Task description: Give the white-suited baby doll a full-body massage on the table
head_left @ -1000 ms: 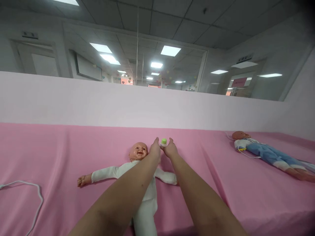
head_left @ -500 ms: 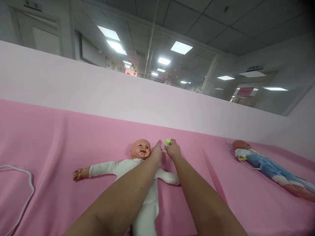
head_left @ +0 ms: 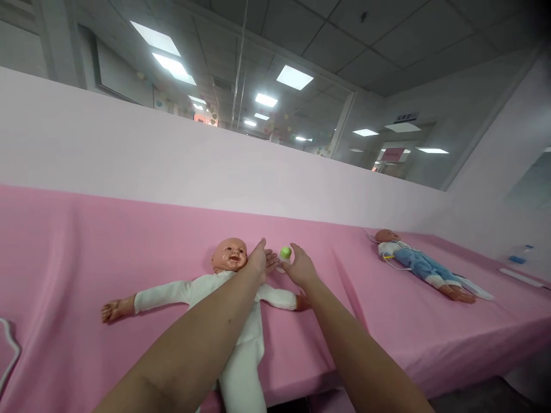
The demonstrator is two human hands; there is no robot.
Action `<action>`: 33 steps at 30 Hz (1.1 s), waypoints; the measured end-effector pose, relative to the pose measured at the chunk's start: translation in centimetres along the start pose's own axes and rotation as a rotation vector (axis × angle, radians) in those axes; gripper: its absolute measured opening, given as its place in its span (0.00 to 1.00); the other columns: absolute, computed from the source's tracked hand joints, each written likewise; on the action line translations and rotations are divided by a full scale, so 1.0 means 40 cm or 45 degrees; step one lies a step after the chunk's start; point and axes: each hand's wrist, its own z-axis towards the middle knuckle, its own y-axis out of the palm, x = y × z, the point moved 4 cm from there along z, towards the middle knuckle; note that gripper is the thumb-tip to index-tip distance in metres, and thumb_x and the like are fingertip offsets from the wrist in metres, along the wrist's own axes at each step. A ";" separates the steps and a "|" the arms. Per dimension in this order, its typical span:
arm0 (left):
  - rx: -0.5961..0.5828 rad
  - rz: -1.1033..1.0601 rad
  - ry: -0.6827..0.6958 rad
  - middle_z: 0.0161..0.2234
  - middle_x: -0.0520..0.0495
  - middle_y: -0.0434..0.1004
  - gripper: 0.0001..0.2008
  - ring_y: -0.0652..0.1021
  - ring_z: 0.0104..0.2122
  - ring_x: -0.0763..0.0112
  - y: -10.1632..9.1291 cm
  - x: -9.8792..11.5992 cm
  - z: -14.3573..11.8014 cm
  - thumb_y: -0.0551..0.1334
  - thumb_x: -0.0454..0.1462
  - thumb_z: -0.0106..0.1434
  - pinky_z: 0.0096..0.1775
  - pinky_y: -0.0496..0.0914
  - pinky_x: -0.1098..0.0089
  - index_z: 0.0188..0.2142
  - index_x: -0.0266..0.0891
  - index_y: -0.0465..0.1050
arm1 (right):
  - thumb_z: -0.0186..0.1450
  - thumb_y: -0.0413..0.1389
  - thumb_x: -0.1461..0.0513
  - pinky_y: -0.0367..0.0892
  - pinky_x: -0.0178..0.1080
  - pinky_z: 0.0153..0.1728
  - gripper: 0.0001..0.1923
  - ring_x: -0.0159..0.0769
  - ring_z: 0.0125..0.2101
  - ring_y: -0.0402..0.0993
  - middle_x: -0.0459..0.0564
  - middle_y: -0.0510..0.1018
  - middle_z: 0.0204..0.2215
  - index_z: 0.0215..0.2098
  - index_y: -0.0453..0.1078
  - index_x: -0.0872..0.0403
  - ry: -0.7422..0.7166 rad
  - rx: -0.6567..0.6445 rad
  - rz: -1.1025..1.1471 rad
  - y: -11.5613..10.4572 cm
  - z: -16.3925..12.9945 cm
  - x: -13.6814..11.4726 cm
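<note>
A small clear bottle with a light green cap stands on the pink sheet between my hands. My right hand is curved around its right side, thumb and fingers spread apart; contact with the bottle is hard to make out. To the left, my left hand is open, palm turned up and fingers stretched toward the bottle. Close beside that hand is the head of a baby doll in a white suit, lying on its back with arms out. My left forearm crosses above the doll's body and hides part of it.
Another doll in blue and white, with thin tubing, lies at the right. The pink sheet covers a long table against a low white wall with glass above. A white cord lies at the left edge.
The view has swung to the right, showing the table's right end. My right hand's grip on the bottle has loosened and its fingers have spread. My left hand has turned palm up.
</note>
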 end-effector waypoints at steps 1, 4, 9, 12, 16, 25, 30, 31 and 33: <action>-0.021 -0.002 -0.010 0.51 0.27 0.77 0.30 0.81 0.49 0.55 0.002 -0.001 0.000 0.58 0.56 0.71 0.49 0.78 0.63 0.51 0.29 0.72 | 0.64 0.61 0.58 0.60 0.48 0.67 0.40 0.48 0.69 0.61 0.60 0.64 0.70 0.72 0.57 0.57 -0.078 -0.003 -0.035 -0.005 -0.005 -0.012; -0.071 0.012 -0.025 0.51 0.27 0.77 0.29 0.80 0.51 0.54 0.006 -0.008 0.003 0.58 0.56 0.70 0.52 0.77 0.63 0.51 0.30 0.72 | 0.68 0.55 0.61 0.52 0.46 0.71 0.35 0.44 0.72 0.54 0.56 0.59 0.73 0.73 0.57 0.56 -0.213 -0.095 -0.142 -0.009 -0.023 -0.043; -0.082 0.054 -0.022 0.51 0.28 0.78 0.27 0.81 0.51 0.54 0.008 -0.016 -0.001 0.59 0.55 0.70 0.54 0.75 0.63 0.49 0.31 0.73 | 0.68 0.52 0.66 0.55 0.44 0.70 0.34 0.43 0.72 0.56 0.55 0.56 0.74 0.73 0.58 0.57 -0.212 -0.160 -0.242 -0.019 -0.051 -0.076; -0.045 0.119 0.014 0.48 0.29 0.79 0.25 0.82 0.49 0.56 0.021 -0.002 -0.026 0.60 0.54 0.70 0.54 0.75 0.63 0.46 0.32 0.74 | 0.66 0.52 0.68 0.57 0.44 0.69 0.35 0.45 0.70 0.59 0.57 0.57 0.74 0.72 0.59 0.57 -0.180 -0.149 -0.248 -0.030 -0.055 -0.093; 0.015 0.206 0.108 0.43 0.34 0.79 0.20 0.82 0.44 0.60 0.060 0.037 -0.096 0.61 0.51 0.71 0.52 0.75 0.64 0.42 0.35 0.73 | 0.66 0.55 0.67 0.57 0.44 0.68 0.33 0.46 0.70 0.60 0.59 0.63 0.71 0.70 0.63 0.57 -0.207 -0.202 -0.218 -0.041 -0.045 -0.113; -0.039 0.092 0.129 0.47 0.28 0.80 0.22 0.82 0.49 0.52 0.002 0.097 -0.350 0.66 0.50 0.67 0.55 0.75 0.58 0.47 0.33 0.75 | 0.73 0.48 0.61 0.51 0.57 0.72 0.34 0.50 0.75 0.46 0.58 0.56 0.74 0.76 0.51 0.57 -0.191 -0.038 -0.016 -0.128 -0.146 -0.218; 0.005 -0.260 0.180 0.53 0.30 0.81 0.27 0.81 0.54 0.47 -0.134 0.062 -0.487 0.62 0.53 0.67 0.56 0.75 0.54 0.56 0.38 0.74 | 0.73 0.51 0.49 0.64 0.64 0.66 0.40 0.56 0.71 0.56 0.50 0.58 0.73 0.78 0.41 0.42 -0.763 -0.157 0.063 0.001 -0.396 -0.369; -0.041 -0.314 0.125 0.55 0.30 0.80 0.29 0.80 0.56 0.44 -0.153 0.040 -0.506 0.61 0.54 0.67 0.58 0.74 0.50 0.60 0.38 0.73 | 0.74 0.51 0.49 0.65 0.64 0.65 0.41 0.57 0.70 0.60 0.50 0.61 0.72 0.78 0.38 0.41 -0.872 -0.248 0.042 0.039 -0.438 -0.404; -0.046 -0.401 0.065 0.57 0.30 0.79 0.33 0.77 0.59 0.40 -0.185 -0.004 -0.543 0.60 0.55 0.66 0.59 0.71 0.43 0.65 0.41 0.69 | 0.75 0.49 0.49 0.66 0.64 0.65 0.41 0.57 0.68 0.63 0.52 0.64 0.70 0.78 0.33 0.42 -0.972 -0.360 0.008 0.086 -0.497 -0.463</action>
